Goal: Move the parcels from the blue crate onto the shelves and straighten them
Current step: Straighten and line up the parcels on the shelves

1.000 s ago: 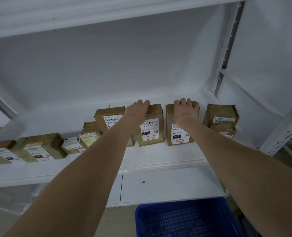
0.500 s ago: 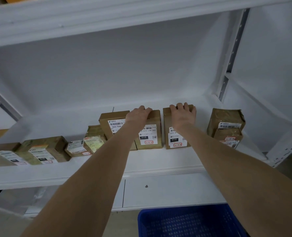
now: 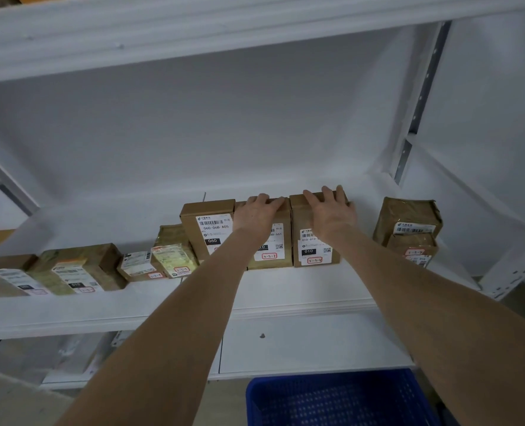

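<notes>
Shelving unit: white metal shelf (image 3: 286, 290) carrying a row of brown parcels from left to right; another shelf board above, a grey slotted upright (image 3: 421, 96) at the far right corner
Blue crate: perforated plastic crate (image 3: 341, 398) on the floor, near and low, right of centre; only its far part is in view, no parcel visible in that part
Left-end parcels: two taped brown packages (image 3: 76, 267) lying flat, labels up, at the left of the row
Right-end parcels: a crumpled paper-wrapped package (image 3: 409, 216) with a smaller one (image 3: 413, 245) leaning in front of it, apart from the middle group
060 box: upright cardboard box (image 3: 207, 229), label reading 060-068-A05, just left of the two handled boxes
Middle boxes: two upright boxes side by side, touching, left one (image 3: 273, 252) and right one (image 3: 309, 247), both labelled 010
Small packets: two small labelled packets (image 3: 172, 256) between the flat parcels and the 060 box
Left hand: left hand (image 3: 256, 215) laid over the top edge of the left 010 box, fingers curled over it
Right hand: right hand (image 3: 332, 215) flat on the top of the right 010 box, fingers spread, not closed round it
</notes>
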